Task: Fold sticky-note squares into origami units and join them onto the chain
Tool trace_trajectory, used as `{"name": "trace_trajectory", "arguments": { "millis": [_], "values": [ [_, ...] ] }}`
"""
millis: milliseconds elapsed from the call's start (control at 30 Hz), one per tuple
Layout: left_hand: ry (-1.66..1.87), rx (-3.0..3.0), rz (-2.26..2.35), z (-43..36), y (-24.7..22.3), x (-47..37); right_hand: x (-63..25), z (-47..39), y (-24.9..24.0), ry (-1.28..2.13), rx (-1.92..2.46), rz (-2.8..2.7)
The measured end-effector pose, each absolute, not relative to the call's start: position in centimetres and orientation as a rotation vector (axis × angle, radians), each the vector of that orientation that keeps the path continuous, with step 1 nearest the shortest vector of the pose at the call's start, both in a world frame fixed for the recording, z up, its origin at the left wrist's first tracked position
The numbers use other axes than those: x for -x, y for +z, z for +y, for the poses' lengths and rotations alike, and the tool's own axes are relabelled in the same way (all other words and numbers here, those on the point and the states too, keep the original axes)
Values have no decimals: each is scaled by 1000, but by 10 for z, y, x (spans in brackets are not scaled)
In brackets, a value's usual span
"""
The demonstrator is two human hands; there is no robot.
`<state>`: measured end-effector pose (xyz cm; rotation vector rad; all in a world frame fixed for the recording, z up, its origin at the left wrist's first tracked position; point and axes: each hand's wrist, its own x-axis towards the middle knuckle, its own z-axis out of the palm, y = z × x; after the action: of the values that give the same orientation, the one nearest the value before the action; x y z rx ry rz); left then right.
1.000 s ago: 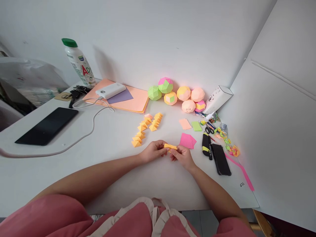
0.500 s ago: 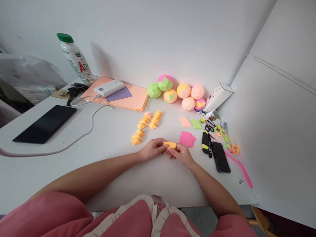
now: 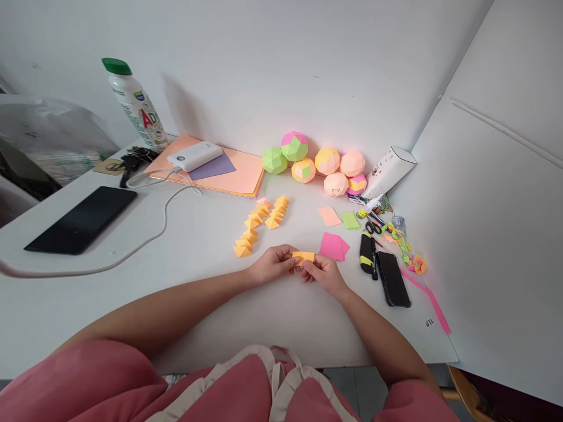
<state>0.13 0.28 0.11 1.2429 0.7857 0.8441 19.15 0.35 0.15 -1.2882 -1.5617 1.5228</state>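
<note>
Between my two hands, just above the table [image 3: 229,316], is a small orange paper [image 3: 303,256], folded into a narrow rectangle. My left hand [image 3: 276,265] pinches its left end, and my right hand [image 3: 324,274] grips the right end with the thumb lying on its front. The fingers behind the paper are partly hidden. Beyond my left hand stand two rows of folded orange paper pieces [image 3: 253,221], with one pale pink piece [image 3: 264,203] at the far end. Pink paper squares [image 3: 333,246] lie just past my right hand, with peach [image 3: 329,216] and green paper squares [image 3: 350,220] behind them.
Several faceted paper balls [image 3: 326,161] rest against the wall. On the right are a utility knife [image 3: 366,252], a phone [image 3: 393,279], scissors [image 3: 373,227] and paper scraps. A tablet [image 3: 83,220], cable, power bank [image 3: 196,156] and bottle [image 3: 136,108] occupy the left.
Both hands keep hold of the orange paper in nearly the same place. Only a very slight shift of the view shows.
</note>
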Motion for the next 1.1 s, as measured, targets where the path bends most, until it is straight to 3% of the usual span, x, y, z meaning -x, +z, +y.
{"name": "trace_trajectory", "arguments": {
  "millis": [1100],
  "values": [
    [807, -1183, 807, 3, -2, -1, -192, 2, 2, 1542, 1286, -1541]
  ]
}}
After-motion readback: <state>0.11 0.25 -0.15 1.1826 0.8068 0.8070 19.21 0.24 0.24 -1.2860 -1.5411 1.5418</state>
